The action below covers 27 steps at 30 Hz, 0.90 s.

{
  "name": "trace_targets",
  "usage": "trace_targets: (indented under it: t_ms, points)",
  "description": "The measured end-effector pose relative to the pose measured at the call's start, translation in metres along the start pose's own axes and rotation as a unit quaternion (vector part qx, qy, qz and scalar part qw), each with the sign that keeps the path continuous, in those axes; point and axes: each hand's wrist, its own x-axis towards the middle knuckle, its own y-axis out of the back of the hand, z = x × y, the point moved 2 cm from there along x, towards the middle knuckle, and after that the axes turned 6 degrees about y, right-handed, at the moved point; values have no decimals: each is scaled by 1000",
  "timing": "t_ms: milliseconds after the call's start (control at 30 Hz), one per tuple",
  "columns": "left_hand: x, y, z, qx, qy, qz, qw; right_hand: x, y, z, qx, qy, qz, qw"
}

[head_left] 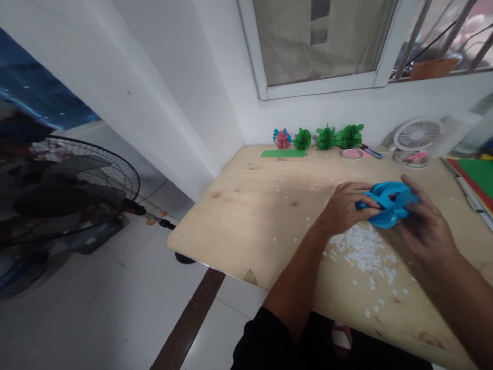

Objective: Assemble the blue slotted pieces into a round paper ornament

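A blue layered paper craft (389, 198) is held between my two hands above the right part of the wooden table. My left hand (346, 205) grips its left side, thumb below and fingers curled over the edge. On the opposite side, my right hand (427, 221) holds it between the fingers and thumb; part of that grip is hidden behind the paper. Under the hands lies a scattered heap of small white paper bits (362, 249). The craft's loops and folds stand apart, with a dark gap at its centre.
Green paper crafts (325, 137) and a pink-and-blue one (282, 137) line the wall, with a green strip (284, 153) before them. A blue cutter (371, 151), a white fan (418, 133) and coloured sheets (477, 177) sit rightward. A floor fan (88, 174) stands left of the table (239, 216).
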Motion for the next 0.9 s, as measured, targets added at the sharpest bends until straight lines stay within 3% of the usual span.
trace_targets:
  t_ms: [433,633,900]
  points:
    - [-2,-7,13,123,-64,62,988,2,4,2,2,3,-9,1000]
    - [-2,-6,9,134,-44,103,985,1,2,2,9,11,-3,1000]
    - [-2,-16,9,136,-59,89,985,3,5,7,10,18,15,1000]
